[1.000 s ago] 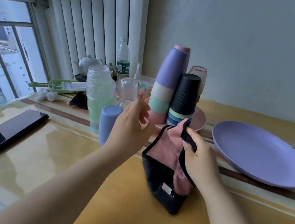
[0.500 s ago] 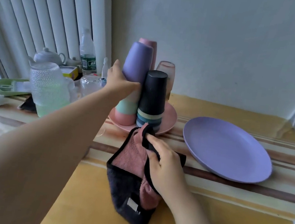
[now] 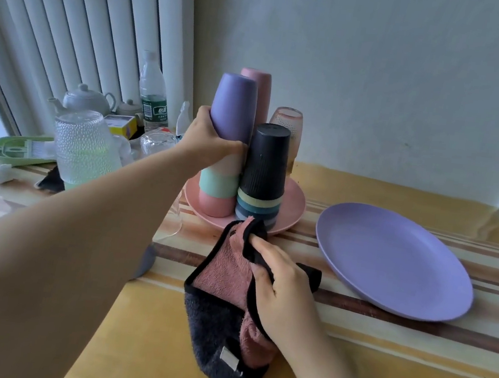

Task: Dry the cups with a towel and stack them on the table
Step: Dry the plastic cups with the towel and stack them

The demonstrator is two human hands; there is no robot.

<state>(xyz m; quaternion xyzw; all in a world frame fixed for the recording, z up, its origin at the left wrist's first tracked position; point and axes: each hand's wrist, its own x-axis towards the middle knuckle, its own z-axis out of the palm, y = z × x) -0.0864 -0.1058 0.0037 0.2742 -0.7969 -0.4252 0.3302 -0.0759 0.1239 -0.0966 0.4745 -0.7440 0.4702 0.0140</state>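
Upside-down cups stand stacked on a pink plate (image 3: pixel 293 216). My left hand (image 3: pixel 207 141) grips the purple cup (image 3: pixel 233 105) that tops a stack of cream, mint and pink cups. Beside it stands a second stack topped by a black ribbed cup (image 3: pixel 266 159). A tall pink cup (image 3: pixel 259 86) and a pinkish glass (image 3: pixel 288 121) stand behind. My right hand (image 3: pixel 283 290) holds a pink and dark grey towel (image 3: pixel 221 304) just above the yellow table, in front of the plate. A blue-grey cup (image 3: pixel 145 262) peeks out from under my left forearm.
A large purple plate (image 3: pixel 390 259) lies to the right. On the left stand a textured glass jug (image 3: pixel 85 146), an upturned clear glass (image 3: pixel 156 143), a white teapot (image 3: pixel 84 99), a water bottle (image 3: pixel 153 92) and a green tool (image 3: pixel 11 148). Blinds and a wall close the back.
My left hand has closed round the purple cup on top of the stack. The right hand with the towel has hardly moved. The view has shifted to the right.
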